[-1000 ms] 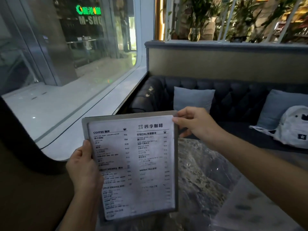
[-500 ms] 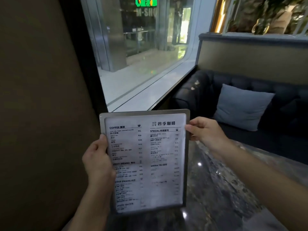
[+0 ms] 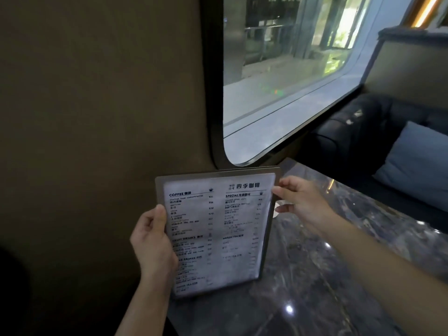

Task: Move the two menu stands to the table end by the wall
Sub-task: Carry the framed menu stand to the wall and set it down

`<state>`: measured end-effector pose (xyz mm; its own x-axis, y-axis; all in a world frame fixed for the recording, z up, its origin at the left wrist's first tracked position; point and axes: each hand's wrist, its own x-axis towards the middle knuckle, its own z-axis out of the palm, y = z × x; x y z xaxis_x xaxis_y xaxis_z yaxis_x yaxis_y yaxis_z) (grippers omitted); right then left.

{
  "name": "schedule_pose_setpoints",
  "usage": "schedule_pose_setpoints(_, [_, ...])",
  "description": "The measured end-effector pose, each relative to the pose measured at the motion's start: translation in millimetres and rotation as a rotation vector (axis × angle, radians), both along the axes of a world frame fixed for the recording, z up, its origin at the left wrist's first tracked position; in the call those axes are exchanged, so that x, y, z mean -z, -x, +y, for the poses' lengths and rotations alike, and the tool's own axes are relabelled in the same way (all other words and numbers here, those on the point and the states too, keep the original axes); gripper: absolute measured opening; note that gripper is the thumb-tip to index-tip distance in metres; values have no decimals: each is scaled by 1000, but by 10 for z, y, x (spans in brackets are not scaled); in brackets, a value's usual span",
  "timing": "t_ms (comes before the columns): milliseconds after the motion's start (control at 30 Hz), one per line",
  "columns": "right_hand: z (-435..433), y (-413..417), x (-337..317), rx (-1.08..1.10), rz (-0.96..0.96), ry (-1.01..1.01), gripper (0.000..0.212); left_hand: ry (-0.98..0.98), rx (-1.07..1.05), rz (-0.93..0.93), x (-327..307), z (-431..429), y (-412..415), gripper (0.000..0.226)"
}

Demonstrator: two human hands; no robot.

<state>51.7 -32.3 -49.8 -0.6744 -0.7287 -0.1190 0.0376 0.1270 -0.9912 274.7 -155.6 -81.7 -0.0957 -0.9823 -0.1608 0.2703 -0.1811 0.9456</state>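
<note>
A flat grey menu stand (image 3: 215, 231) with a white printed coffee menu stands upright, its lower edge at or just above the dark marble table (image 3: 315, 275), close to the brown wall (image 3: 97, 117). My left hand (image 3: 152, 243) grips its left edge, thumb on the front. My right hand (image 3: 303, 204) pinches its top right corner with the fingertips. Only this one menu stand is in view.
A large window (image 3: 278, 81) with a dark frame rises behind the table end. A dark tufted sofa (image 3: 351, 132) with a blue-grey cushion (image 3: 417, 161) runs along the far side at the right.
The view has swung left toward the wall. The menu stand, held in both hands, has moved left and down to the table end near the wall.
</note>
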Motion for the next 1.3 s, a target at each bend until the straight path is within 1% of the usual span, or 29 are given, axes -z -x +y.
schedule_pose_setpoints(100, [-140,-67,39,-41,8,21,8,-25,-40,33,89,-43,-124,26])
schedule_pose_setpoints(267, [-240,-127,55,-96,86,29,13,-33,-102,39,195,-74,-227,28])
schedule_pose_setpoints(467, [-265,-142,93,-129,119,47,9,-32,-109,4,239,-100,-262,21])
schedule_pose_setpoints(633, [-274,-155,152,-113,91,73,7,-14,-88,-11,256,-98,-288,26])
schedule_pose_setpoints(833, [-243,-155,258,-60,74,75,6,12,34,-15,260,-150,-362,30])
schedule_pose_setpoints(967, [-171,-191,434,-48,122,14,9,19,162,-34,270,-204,-483,25])
schedule_pose_setpoints(1067, [-77,-193,573,-48,106,-21,11,61,239,-80,331,-223,-556,30])
schedule_pose_setpoints(1200, [49,-189,798,-59,54,-86,16,-23,313,-140,591,-187,-668,32])
schedule_pose_setpoints(1300, [98,-193,975,-142,34,-154,22,-96,368,-164,825,-96,-761,41])
